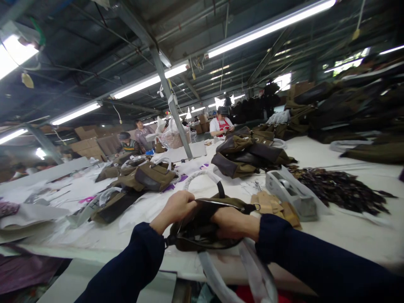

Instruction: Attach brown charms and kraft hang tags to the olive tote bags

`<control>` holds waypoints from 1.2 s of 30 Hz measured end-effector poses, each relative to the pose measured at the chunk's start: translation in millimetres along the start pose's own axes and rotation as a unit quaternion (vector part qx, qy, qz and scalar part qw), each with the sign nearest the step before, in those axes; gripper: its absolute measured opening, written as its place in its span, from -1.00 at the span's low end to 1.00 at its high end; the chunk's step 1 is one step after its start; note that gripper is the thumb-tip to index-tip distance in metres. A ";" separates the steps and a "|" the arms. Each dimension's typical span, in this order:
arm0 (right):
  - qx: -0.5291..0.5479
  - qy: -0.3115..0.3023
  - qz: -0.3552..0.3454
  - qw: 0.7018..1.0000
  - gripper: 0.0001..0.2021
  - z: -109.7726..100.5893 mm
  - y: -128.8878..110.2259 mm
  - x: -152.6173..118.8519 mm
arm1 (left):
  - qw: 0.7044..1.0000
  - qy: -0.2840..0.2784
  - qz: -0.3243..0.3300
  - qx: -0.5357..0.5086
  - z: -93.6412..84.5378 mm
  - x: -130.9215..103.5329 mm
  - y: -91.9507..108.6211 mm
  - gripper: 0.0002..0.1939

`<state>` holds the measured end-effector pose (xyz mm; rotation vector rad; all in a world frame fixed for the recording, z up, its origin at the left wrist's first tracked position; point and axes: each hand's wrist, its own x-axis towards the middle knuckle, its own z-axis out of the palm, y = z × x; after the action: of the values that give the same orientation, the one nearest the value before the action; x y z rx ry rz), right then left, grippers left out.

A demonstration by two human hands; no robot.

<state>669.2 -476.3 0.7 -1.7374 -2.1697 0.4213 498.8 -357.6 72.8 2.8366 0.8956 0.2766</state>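
An olive-green handbag (pixel 208 245) with its zipped mouth gaping lies at the table's front edge. My left hand (pixel 180 206) pinches the far rim of its opening, beside the silver zip. Deep in the mouth is my right hand (pixel 235 223), its fingers hidden by the dark inside, so whether they hold anything cannot be seen. One handle wrapped in white film (pixel 202 174) arches up behind the bag. The other wrapped handle (pixel 254 273) hangs down over the table edge towards me.
Right of the bag are tan paper pieces (pixel 268 204), a grey tape dispenser (pixel 292 195) and a heap of dark strips (pixel 341 189). More bags lie left (pixel 154 176) and beyond (pixel 249 153). A metal post (pixel 172 103) rises behind; a person in a red apron (pixel 221 125) works farther off.
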 end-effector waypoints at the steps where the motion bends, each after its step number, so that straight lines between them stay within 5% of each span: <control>1: -0.015 0.005 -0.008 1.000 -0.79 -5.4 -2.4 -3.3 | 1.000 -0.002 0.000 -0.007 0.1 0.3 -0.2 -0.75; 4: 0.000 0.033 -0.009 0.999 -0.80 -25.7 -9.0 -12.9 | 0.999 -0.019 0.009 -0.036 0.4 1.7 -2.2 -0.75; 8: 0.226 0.048 0.014 0.973 -0.83 -53.7 -14.1 -21.9 | 0.994 -0.057 0.024 -0.089 0.6 4.7 -9.1 -0.74; 12: 0.519 0.057 0.101 0.847 -0.81 -62.1 -9.6 -20.5 | 0.985 -0.097 0.037 -0.139 0.6 6.3 -17.3 -0.72; 17: 0.703 0.108 0.168 0.683 -0.92 -50.4 3.7 -6.6 | 0.982 -0.088 0.042 -0.159 1.3 6.6 -22.1 -0.78; 19: 0.734 0.132 0.165 0.645 -0.92 -46.6 6.3 -1.3 | 0.982 -0.085 0.048 -0.161 1.1 6.5 -22.0 -0.81; 22: 0.746 0.148 0.168 0.627 -0.87 -42.8 6.1 6.3 | 0.982 -0.083 0.057 -0.161 0.4 4.9 -19.3 -0.80; 25: 0.732 0.161 0.177 0.638 -0.85 -39.7 1.6 14.7 | 0.980 -0.091 0.064 -0.162 0.0 1.8 -14.3 -0.79; 32: 0.654 0.188 0.114 0.724 -0.90 -38.7 -6.2 28.6 | 0.970 -0.126 0.070 -0.194 1.8 -4.2 -8.8 -0.75; 34: 0.553 0.215 0.114 0.797 -0.84 -37.7 -2.2 32.4 | 0.968 -0.127 0.073 -0.203 1.7 -4.1 -7.8 -0.75; 36: 0.339 0.264 0.117 0.895 -0.71 -35.7 2.5 36.9 | 0.967 -0.128 0.076 -0.205 1.5 -3.3 -6.3 -0.76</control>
<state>679.3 -438.8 34.4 -1.4713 -1.2296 0.5909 492.9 -354.6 69.6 2.4808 0.5003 0.0938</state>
